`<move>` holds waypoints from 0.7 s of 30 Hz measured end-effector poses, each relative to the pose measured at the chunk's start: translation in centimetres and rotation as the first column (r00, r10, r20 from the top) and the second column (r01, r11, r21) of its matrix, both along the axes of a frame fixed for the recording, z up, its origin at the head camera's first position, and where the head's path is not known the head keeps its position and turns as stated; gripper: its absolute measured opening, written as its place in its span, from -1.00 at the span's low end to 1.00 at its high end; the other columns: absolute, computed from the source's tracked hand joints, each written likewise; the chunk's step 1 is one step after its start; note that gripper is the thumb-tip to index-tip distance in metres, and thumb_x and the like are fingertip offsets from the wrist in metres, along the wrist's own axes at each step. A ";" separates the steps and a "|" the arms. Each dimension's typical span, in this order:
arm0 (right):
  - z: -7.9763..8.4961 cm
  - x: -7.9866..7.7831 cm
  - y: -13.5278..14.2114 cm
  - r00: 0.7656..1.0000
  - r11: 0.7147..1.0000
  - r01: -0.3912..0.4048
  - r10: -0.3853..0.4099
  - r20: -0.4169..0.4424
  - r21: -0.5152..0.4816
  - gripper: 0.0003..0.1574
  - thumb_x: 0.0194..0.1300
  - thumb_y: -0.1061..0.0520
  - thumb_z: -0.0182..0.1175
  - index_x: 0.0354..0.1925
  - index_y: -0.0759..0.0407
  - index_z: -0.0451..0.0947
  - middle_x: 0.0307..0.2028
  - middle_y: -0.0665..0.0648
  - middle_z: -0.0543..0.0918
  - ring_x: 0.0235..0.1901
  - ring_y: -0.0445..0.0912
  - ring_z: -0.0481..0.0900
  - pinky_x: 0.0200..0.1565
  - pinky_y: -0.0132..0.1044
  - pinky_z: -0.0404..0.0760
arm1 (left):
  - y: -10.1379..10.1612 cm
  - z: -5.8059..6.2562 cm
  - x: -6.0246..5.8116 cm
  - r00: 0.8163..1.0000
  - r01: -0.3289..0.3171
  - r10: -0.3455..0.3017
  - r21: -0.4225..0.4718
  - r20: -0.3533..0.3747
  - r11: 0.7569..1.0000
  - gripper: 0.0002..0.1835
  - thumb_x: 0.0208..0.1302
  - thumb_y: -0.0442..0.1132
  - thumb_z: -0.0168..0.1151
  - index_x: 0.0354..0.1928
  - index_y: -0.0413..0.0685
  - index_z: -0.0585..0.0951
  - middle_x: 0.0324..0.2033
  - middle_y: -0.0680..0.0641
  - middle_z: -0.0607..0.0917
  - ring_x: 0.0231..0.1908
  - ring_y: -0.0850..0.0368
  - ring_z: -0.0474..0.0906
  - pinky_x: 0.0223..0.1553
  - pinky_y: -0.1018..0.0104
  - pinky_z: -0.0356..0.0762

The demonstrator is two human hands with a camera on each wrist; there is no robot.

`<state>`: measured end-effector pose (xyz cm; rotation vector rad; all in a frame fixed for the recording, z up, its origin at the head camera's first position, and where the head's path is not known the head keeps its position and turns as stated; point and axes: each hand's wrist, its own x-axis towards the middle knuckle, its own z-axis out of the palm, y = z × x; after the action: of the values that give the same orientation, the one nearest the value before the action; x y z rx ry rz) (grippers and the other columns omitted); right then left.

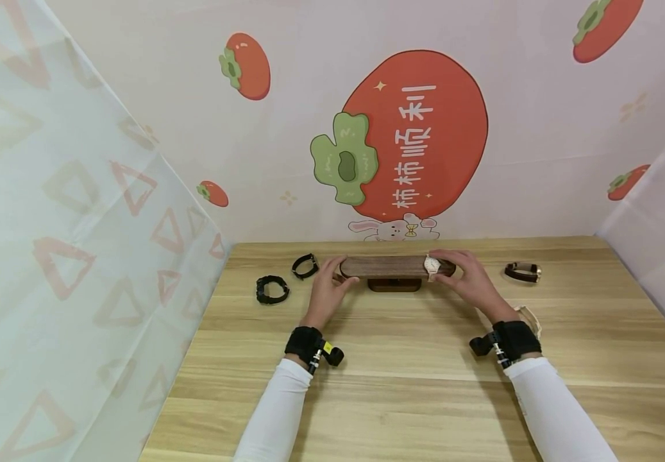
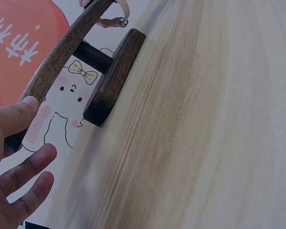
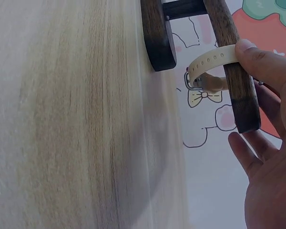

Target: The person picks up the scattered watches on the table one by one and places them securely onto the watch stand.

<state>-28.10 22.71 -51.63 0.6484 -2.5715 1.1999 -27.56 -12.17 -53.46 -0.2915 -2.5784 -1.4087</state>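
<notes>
A dark wooden watch stand [image 1: 384, 267] with a long bar on a short foot [image 1: 394, 286] stands near the back wall. At the bar's left end, my left hand [image 1: 325, 294] pinches it, thumb in front; in the left wrist view two of its fingers [image 2: 31, 167] extend below the bar. A wristwatch [image 1: 432, 264] with a pale dial hangs around the bar near its right end. My right hand [image 1: 475, 285] pinches this watch against the bar, the thumb on its cream strap [image 3: 212, 59]. The strap's buckle hangs below the bar in the right wrist view.
Two black watches, one chunky [image 1: 272, 290] and one slimmer [image 1: 305, 266], lie left of the stand. A dark-strapped watch [image 1: 522, 272] with gold-coloured metal lies to the right. A beige strap [image 1: 530, 319] is partly hidden by my right wrist. Printed walls rise behind the wooden table [image 1: 401, 398].
</notes>
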 end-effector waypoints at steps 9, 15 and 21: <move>0.1 -0.1 -0.4 1.000 1.000 0.001 -0.001 -0.002 0.013 -0.31 0.26 0.25 0.53 0.35 0.17 0.63 0.36 0.33 0.61 0.32 0.31 0.42 0.32 0.37 0.39 | 0.0 0.0 0.0 1.000 0.000 0.000 0.003 0.001 1.000 -0.28 0.36 -0.08 0.50 0.53 0.12 0.48 0.41 -0.07 0.53 -0.10 0.06 0.68 -0.06 0.21 0.72; 0.1 -0.1 -0.7 1.000 1.000 0.001 -0.001 -0.015 0.014 -0.31 0.24 0.26 0.54 0.34 0.19 0.64 0.33 0.32 0.63 0.29 0.29 0.43 0.28 0.35 0.42 | 0.0 0.0 0.1 1.000 0.003 -0.003 0.009 -0.002 1.000 -0.27 0.36 -0.07 0.49 0.53 0.12 0.48 0.42 -0.07 0.52 -0.08 0.04 0.68 -0.05 0.18 0.73; 0.0 -0.3 -1.0 0.999 1.000 -0.011 0.011 -0.041 0.011 -0.30 0.22 0.27 0.55 0.32 0.20 0.65 0.30 0.32 0.66 0.27 0.27 0.45 0.26 0.29 0.43 | 0.0 0.0 0.1 1.000 0.010 -0.010 0.013 -0.009 1.000 -0.27 0.36 -0.04 0.49 0.53 0.12 0.48 0.44 -0.08 0.51 -0.08 0.04 0.68 -0.05 0.18 0.73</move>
<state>-28.38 21.68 -51.63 0.6829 -2.5460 1.1641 -27.45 -12.21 -53.49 -0.3081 -2.5633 -1.4243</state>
